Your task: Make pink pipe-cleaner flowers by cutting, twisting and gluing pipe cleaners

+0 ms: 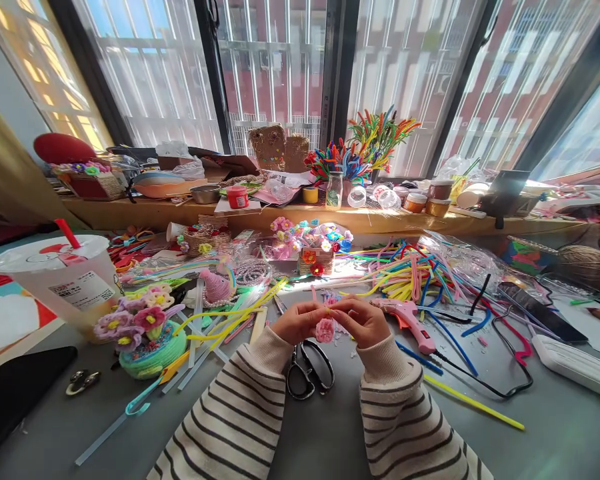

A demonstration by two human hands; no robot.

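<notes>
Both my hands meet over the middle of the desk, fingertips pinched together. My left hand [296, 321] and my right hand [363, 320] grip a small pink fuzzy flower [325, 330], which hangs just below the fingertips. Exactly how each finger holds it is too small to make out. Beneath the hands lie black-handled scissors [310, 373], their handles toward me and their blades partly hidden. Right of my right hand rests a pink hot glue gun [410, 323] with a black cord. Loose pipe cleaners [410, 273] are heaped behind it.
A drink cup [55, 280] with a red straw stands at left, beside a green pot of fuzzy flowers [153, 350]. Clear glue sticks [193, 360] lie nearby. Behind sits a flower basket [317, 257]. A white case [575, 367] is at right. Jars [415, 202] line the sill.
</notes>
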